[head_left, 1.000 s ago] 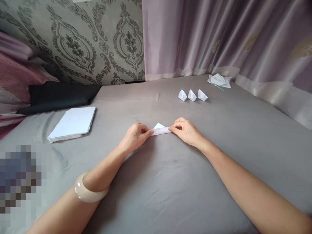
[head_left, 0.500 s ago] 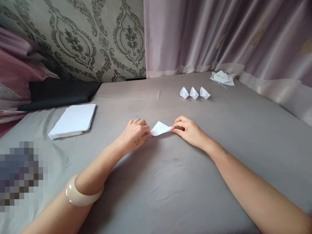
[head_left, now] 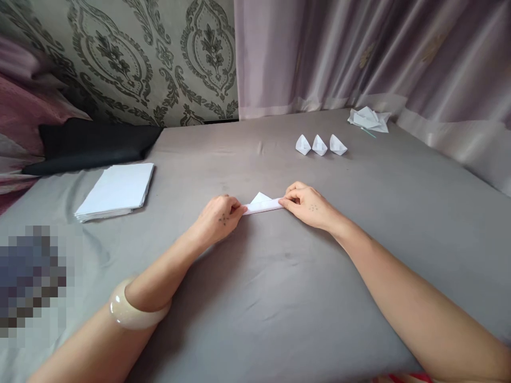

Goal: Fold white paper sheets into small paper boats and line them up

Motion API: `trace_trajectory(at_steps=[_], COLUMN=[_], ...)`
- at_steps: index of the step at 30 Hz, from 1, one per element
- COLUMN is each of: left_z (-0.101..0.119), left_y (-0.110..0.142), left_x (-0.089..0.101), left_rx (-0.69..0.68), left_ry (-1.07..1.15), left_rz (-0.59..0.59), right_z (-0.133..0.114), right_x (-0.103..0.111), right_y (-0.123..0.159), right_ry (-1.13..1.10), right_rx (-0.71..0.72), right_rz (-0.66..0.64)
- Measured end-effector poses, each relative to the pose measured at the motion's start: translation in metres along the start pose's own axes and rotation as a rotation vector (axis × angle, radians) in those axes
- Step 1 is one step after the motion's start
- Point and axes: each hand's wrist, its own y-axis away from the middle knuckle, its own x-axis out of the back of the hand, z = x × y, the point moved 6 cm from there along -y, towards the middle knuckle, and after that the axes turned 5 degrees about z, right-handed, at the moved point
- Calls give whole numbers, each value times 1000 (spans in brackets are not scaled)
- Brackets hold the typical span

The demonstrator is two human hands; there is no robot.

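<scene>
A partly folded sheet of white paper [head_left: 263, 205] lies in the middle, its near edge a flat strip with a small triangular peak rising behind it. My left hand [head_left: 222, 218] pinches the strip's left end between thumb and fingers. At the right end, my right hand [head_left: 307, 206] grips it the same way, thumb on top. Both ends of the paper are hidden under the fingers. A pale bangle [head_left: 136, 311] circles my left forearm.
Three small folded paper boats [head_left: 319, 145] stand in a row at the back right. Beyond them lie more folded papers [head_left: 369, 119] near the curtain. A stack of white paper [head_left: 115, 191] is at left, before a black cloth [head_left: 96, 146]. A grey sheet [head_left: 247, 319] covers the surface.
The paper's near edge has been folded up into a flat strip, so less of the triangle shows. My right thumb now lies on the strip. The view has shifted slightly.
</scene>
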Motion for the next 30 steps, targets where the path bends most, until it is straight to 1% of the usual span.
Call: trace_trajectory(at_steps=[4,7,11,14,17,22,26,30], left_z=[-1,-3,-8,-13,-15,-16,-16,-14], left_y=[1,1,-1,-4,-6,-5,-5,-5], left_x=[0,-2,-2,-1,-1,1,0,-2], left_rx=[16,49,99,157,183,217,204,149], left_ry=[-20,3,57,124,186,236,213,97], left_rz=[33,5,-34,-84,-130,-127,-117,-110], right_z=[1,1,-1,-2,-2,-3,-3,-2], right_x=[0,0,0,0,0,0,0,-1], right_y=[-3,-4,-3,-3,-3,-3,-3,-3], right_ry=[29,37,61,73,80,84,93,106], right_rx=[-2,-6,13,27,31,36,42,59], right_rz=[-12,-23,-5,5,9,7,15,19])
